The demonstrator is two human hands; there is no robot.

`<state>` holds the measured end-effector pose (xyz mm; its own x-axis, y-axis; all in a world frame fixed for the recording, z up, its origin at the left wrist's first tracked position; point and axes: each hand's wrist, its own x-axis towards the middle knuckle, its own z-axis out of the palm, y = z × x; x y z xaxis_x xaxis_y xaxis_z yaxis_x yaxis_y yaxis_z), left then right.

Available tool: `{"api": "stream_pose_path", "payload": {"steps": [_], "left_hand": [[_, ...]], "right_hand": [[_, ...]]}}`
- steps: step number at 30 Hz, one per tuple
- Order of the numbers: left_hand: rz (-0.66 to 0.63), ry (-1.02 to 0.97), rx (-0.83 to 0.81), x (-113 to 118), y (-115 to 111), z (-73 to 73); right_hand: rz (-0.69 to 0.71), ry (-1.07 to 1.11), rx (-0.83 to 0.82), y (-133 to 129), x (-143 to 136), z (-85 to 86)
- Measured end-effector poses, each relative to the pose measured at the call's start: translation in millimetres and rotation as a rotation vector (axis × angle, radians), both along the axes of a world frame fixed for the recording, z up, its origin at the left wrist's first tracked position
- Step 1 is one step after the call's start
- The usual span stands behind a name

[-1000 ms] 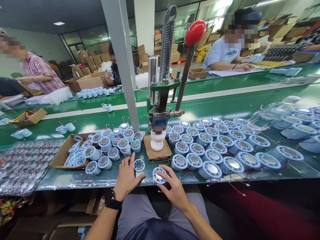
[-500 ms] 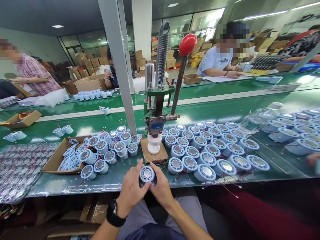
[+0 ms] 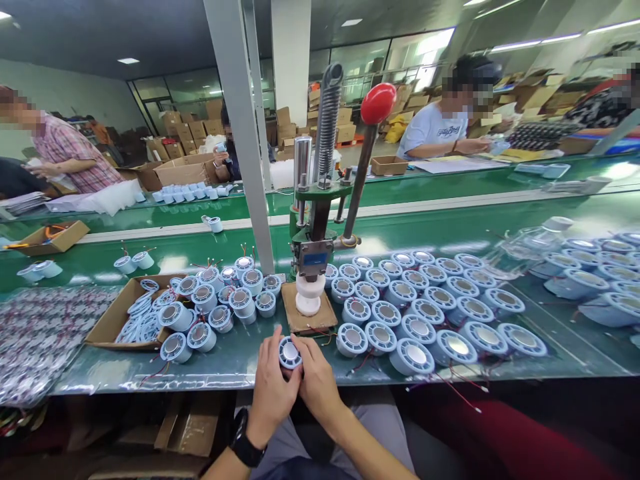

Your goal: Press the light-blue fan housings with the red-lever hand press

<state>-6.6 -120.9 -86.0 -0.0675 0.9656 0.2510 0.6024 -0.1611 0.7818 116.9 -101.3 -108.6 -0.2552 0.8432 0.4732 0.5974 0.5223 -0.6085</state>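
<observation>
Both hands are wrapped around one light-blue round housing [image 3: 290,353] with a silver disc in its top, at the bench's front edge. My left hand [image 3: 273,383] grips its left side, and my right hand [image 3: 315,380] closes on its right side. Just beyond them stands a hand press [image 3: 316,250] with a red-knobbed lever [image 3: 379,103]. Its white pressing head [image 3: 309,293] is over a brown board [image 3: 295,320]. The lower part of the held housing is hidden by my fingers.
Rows of similar housings [image 3: 415,327] with thin wires fill the right of the bench. More housings crowd beside a cardboard box [image 3: 113,327] of blue rings on the left. A grey post [image 3: 245,133] rises behind. People work across the green conveyor [image 3: 450,227].
My hands have closed in around the housing, with the left fingers now wrapped higher along its side. The housing sits slightly lower and more to the left in view.
</observation>
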Motion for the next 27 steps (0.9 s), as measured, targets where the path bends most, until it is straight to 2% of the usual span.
{"api": "stream_pose_path", "payload": {"steps": [2,4,5,7,9,10,11,13,15,19,23,25,27], "left_hand": [[-0.002,-0.076,-0.038,2.7,0.0,-3.8],[-0.006,-0.116,-0.098,0.6,3.9,-0.4],[-0.007,-0.124,-0.129,-2.3,7.9,4.8],[-0.008,-0.135,-0.158,-10.0,20.7,21.3],[0.005,-0.157,-0.114,-16.6,39.9,41.6],[0.013,-0.171,-0.078,-17.9,51.2,51.0],[0.011,-0.192,-0.047,-17.4,63.2,59.0],[-0.028,-0.251,-0.015,-10.7,87.0,68.9],[-0.099,-0.315,-0.023,1.4,107.9,70.4],[-0.235,-0.399,-0.047,23.5,133.4,59.8],[-0.302,-0.469,-0.068,26.9,136.9,47.1],[-0.315,-0.497,-0.068,25.1,134.5,41.7],[-0.315,-0.518,-0.055,24.2,132.1,36.7]], "right_hand": [[0.121,-0.21,-0.037,5.0,18.0,29.2],[0.197,-0.337,0.027,18.0,42.4,80.1],[0.178,-0.339,0.111,28.4,55.3,113.2],[0.027,-0.233,0.344,56.6,78.1,188.5],[-0.132,-0.081,0.541,93.0,92.7,263.1],[-0.182,-0.007,0.587,112.5,95.8,294.8],[-0.202,0.062,0.596,131.9,96.2,320.9],[-0.197,0.151,0.551,166.5,90.6,353.3],[-0.172,0.202,0.51,191.2,80.9,363.1],[-0.128,0.299,0.492,206.8,68.6,358.1],[-0.156,0.365,0.351,188.9,73.8,359.5],[-0.131,0.339,0.381,172.5,81.9,355.7],[-0.063,0.268,0.443,155.4,91.2,344.6]]}}
